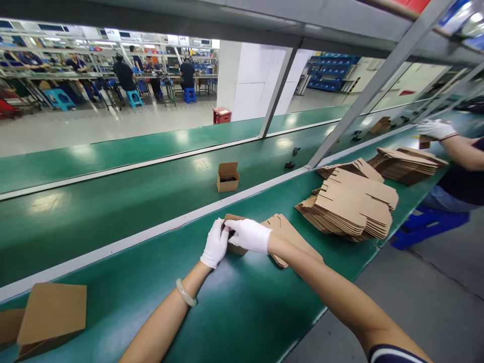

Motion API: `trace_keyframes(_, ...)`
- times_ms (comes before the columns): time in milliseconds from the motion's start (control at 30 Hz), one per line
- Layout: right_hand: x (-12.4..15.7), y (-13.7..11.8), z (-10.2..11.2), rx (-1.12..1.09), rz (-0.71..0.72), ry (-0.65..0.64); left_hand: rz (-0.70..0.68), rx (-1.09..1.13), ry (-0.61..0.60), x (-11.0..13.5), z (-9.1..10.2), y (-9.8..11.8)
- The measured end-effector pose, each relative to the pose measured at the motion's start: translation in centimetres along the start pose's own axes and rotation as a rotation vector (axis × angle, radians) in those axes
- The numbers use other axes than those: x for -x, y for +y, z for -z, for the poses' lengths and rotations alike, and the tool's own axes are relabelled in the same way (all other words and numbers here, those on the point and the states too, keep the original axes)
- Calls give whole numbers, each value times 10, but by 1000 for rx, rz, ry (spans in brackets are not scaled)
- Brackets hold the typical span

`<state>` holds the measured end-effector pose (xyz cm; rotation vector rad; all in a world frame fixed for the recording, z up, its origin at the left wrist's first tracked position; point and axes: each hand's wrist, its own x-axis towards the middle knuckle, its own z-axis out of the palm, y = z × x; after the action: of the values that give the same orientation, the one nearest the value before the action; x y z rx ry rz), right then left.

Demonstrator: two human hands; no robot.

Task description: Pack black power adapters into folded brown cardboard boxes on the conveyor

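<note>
Through the head camera I look down on a green conveyor belt (234,312), and the white-gloved left hand (215,243) and right hand (247,235) are working just above it. Both hands are clenched around a small kraft cardboard box (234,248), which sits on the belt directly ahead of me, mostly covered by the gloves. The fingers (230,224) meet over a dark item (228,232) at the box's opening, but I cannot tell whether they are pinching that item or only the cardboard. A pale bangle (185,293) circles the left wrist. A flat die-cut cardboard blank (291,237) lies just beside the right hand, partly under the right forearm. Farther right along the belt are two stacks of similar blanks (350,201), and beyond them a co-worker's gloved hand (436,129) holds a piece of cardboard above the belt. An open cardboard box (49,315) rests at the lower left. On a second green belt (113,222) beyond a pale rail, another open box (228,177) holds something dark, and two small black objects (290,165) lie farther along. A blue stool (427,227) stands beside the co-worker.
</note>
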<state>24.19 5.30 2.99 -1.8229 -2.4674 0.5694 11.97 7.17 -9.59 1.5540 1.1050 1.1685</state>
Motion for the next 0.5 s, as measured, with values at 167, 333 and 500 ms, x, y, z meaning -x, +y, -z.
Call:
trace_keyframes(167, 18, 63, 23, -33, -269, 162, 55, -115, 304, -37, 70, -11)
trace_keyframes(333, 9, 145, 8, 118, -713, -106, 157, -236, 619, -83, 168, -19)
trace_keyframes(500, 1, 178, -10, 111, -692, -112, 281, -249, 662, -96, 214, -25)
